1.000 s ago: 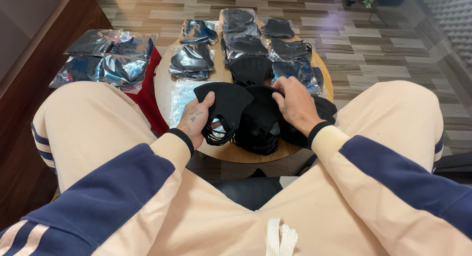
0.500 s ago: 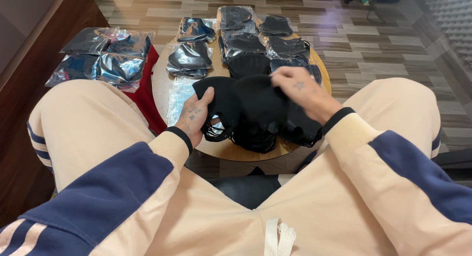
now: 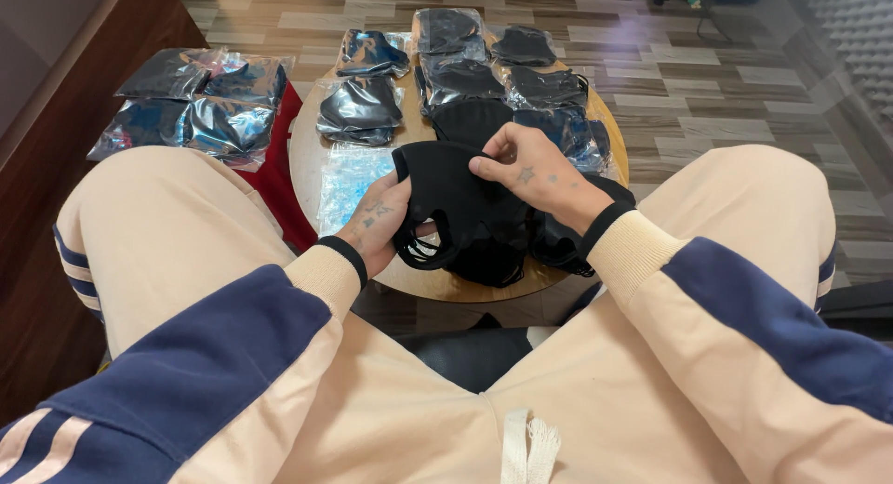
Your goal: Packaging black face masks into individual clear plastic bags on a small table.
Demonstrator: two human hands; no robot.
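From the head camera we look down at our two hands over a small round wooden table (image 3: pixel 307 168). Our left hand (image 3: pixel 377 222) is curled closed on the lower left edge of a black fabric mask (image 3: pixel 446 191), with the ear loops hanging just below the fingers. Our right hand (image 3: pixel 530 172) pinches the same mask at its upper edge, fingertips bent onto the cloth. The mask is held just above the near part of the table, between both hands.

Under and behind it lies a loose pile of more black masks (image 3: pixel 521 247); we cannot count these, since they overlap, share one colour and are partly covered by our right wrist.

Farther back on the table we count about seven masks sealed in clear bags (image 3: pixel 456 75), set in three rough columns; glare on the plastic and overlapping edges make the number uncertain. One flat empty-looking clear bag (image 3: pixel 344 172) lies at the table's left side, just beside our left hand.

To the left, off the table, about four more bagged masks (image 3: pixel 200 107) rest on a red surface (image 3: pixel 279 172), mostly hidden beneath them and behind our left knee.

The table's near edge is cut off by our forearms, and its base is not visible. The wooden floor (image 3: pixel 707 84) spreads behind.
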